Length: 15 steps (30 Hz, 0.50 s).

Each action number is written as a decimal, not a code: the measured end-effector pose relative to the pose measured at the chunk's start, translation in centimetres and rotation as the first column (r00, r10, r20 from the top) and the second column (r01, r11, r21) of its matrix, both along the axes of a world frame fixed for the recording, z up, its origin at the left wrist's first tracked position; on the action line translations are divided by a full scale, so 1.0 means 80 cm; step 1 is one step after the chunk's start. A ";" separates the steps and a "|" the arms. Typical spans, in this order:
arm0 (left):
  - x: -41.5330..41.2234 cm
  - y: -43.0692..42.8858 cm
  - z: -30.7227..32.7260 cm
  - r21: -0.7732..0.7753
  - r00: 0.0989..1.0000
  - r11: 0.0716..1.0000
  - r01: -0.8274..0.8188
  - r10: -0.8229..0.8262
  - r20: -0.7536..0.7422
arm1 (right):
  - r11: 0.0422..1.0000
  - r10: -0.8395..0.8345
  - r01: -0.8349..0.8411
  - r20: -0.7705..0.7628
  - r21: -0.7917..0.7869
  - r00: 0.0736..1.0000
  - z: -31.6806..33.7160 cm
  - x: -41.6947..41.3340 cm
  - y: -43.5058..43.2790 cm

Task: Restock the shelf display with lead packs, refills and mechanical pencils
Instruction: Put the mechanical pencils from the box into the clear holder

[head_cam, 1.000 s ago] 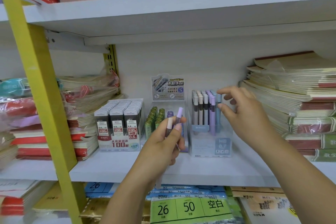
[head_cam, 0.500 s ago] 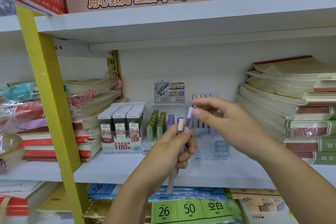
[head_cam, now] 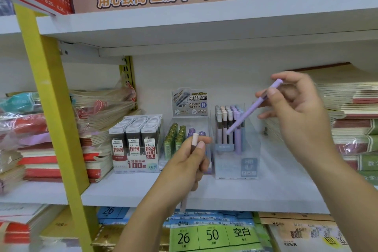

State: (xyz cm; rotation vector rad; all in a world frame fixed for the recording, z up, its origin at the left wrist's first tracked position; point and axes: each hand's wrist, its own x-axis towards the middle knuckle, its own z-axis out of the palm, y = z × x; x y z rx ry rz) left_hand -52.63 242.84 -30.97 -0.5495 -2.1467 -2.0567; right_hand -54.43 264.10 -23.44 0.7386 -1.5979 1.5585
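The right hand [head_cam: 300, 116] had lifted the lilac mechanical pencil [head_cam: 252, 108] to centre right, pinching its top. The left hand [head_cam: 184, 168] gripped a pink pencil [head_cam: 195, 138]. Both looked light, stiff and slick, so a mid-barrel hold suited.

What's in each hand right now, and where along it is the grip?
Right hand pinches a purple pencil near its cap end. Left hand grips a pink-capped pencil just below the cap.

Notebook stacks [head_cam: 351, 106] right, wrapped notebooks [head_cam: 98, 108] left, yellow upright [head_cam: 52, 98], green label [head_cam: 212, 235] reading 26, 50
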 end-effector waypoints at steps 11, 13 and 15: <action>-0.002 0.004 -0.001 0.046 0.999 0.998 -0.040 0.039 0.031 | 0.886 -0.235 0.185 0.068 0.425 0.970 -0.016 -0.018 0.005; -0.002 0.004 -0.001 0.007 0.998 0.998 -0.060 0.060 -0.019 | 0.884 -0.232 0.172 0.088 0.436 0.969 -0.017 -0.019 0.004; -0.002 0.002 -0.001 -0.026 0.995 0.996 -0.080 0.079 -0.057 | 0.879 -0.232 0.166 0.096 0.447 0.968 -0.018 -0.020 0.004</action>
